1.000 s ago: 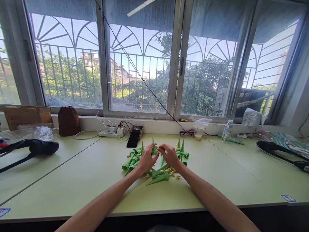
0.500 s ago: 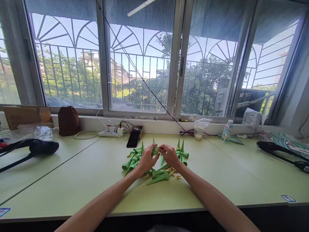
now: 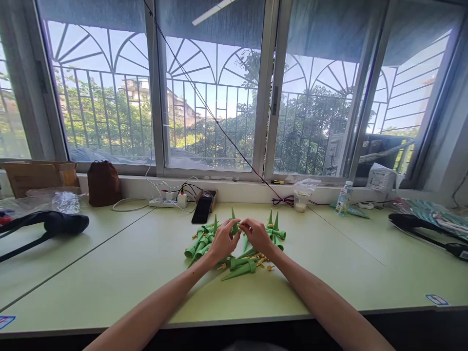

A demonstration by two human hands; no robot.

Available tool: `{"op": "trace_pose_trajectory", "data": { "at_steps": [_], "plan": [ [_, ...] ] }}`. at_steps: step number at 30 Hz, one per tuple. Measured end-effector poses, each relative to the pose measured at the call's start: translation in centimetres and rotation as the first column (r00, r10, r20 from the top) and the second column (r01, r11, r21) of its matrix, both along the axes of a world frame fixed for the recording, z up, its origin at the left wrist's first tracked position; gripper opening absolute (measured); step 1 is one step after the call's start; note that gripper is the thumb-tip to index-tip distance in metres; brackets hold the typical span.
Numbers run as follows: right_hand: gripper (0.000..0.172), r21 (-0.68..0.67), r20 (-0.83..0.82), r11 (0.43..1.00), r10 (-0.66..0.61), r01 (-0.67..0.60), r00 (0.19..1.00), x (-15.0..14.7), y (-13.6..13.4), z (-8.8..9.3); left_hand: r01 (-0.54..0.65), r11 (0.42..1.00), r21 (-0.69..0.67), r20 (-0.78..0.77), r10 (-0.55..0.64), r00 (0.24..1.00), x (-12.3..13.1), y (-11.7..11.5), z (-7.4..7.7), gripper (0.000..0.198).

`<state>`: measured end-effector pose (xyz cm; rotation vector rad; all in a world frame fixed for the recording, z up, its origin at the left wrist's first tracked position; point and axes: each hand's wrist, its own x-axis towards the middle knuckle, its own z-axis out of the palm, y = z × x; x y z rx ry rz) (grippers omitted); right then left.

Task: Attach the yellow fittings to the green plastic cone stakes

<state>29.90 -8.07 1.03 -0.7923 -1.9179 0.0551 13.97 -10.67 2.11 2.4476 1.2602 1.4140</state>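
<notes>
A heap of green plastic cone spikes [image 3: 204, 240] lies in the middle of the pale green table [image 3: 127, 273], with small yellow pegs [image 3: 261, 261] scattered among them. My left hand [image 3: 221, 241] and my right hand [image 3: 258, 236] meet over the heap. Both pinch one green spike [image 3: 236, 226] between their fingertips, its point up. Several spikes [image 3: 273, 220] stand upright behind my right hand; others lie flat in front of my wrists.
A black phone [image 3: 202, 209] and a power strip [image 3: 166, 201] with cables lie behind the heap. A brown pouch [image 3: 104, 183] and cardboard box [image 3: 36, 176] sit at the far left, a water bottle [image 3: 344, 198] and plastic bag [image 3: 303, 192] at the right. Dark straps [image 3: 51, 225] lie at the left edge.
The hands have stayed over the heap; the fingers have shifted slightly on the spike they hold, which now sits a little higher.
</notes>
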Motion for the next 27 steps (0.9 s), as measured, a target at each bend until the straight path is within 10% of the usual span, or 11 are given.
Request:
{"op": "trace_pose_trajectory", "data": {
  "at_steps": [27],
  "plan": [
    [0.027, -0.091, 0.016, 0.995, -0.042, 0.044, 0.999, 0.03, 0.13, -0.13, 0.044, 0.999, 0.013, -0.006, -0.044, 0.999, -0.29, 0.11, -0.05, 0.030]
  ]
}}
